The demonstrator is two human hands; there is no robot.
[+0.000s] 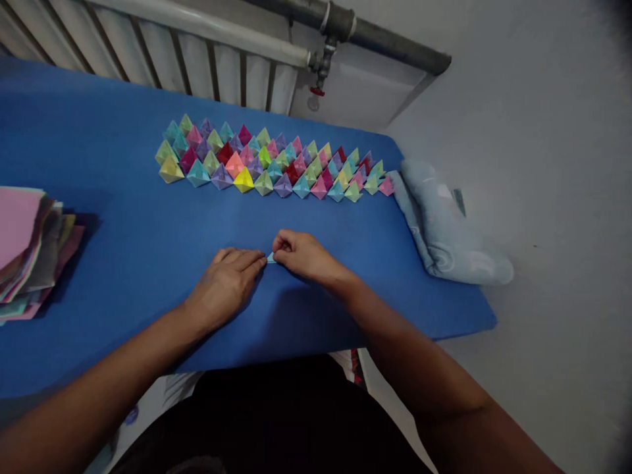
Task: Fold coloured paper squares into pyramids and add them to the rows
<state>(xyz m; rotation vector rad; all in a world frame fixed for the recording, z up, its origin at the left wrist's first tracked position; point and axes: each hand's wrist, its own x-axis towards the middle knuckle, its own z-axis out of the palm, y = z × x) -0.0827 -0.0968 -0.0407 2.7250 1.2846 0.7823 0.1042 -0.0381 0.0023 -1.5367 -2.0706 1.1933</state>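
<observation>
A small piece of light blue folded paper (271,258) lies on the blue tabletop, mostly covered by my fingers. My left hand (227,282) rests palm down, its fingers close together and their tips holding the paper's left end against the table. At the other end, my right hand (307,257) is closed, with thumb and index finger pinching the paper. Beyond both hands, several rows of small folded paper pieces (263,183) in many colours stand packed together, their tips pointing up.
At the left edge is a tall stack of coloured paper sheets (17,224). A folded grey-blue patterned cloth (444,224) sits at the right end of the blue table (123,263). Behind are a white radiator (197,59) and a pipe with a red valve handle (317,91).
</observation>
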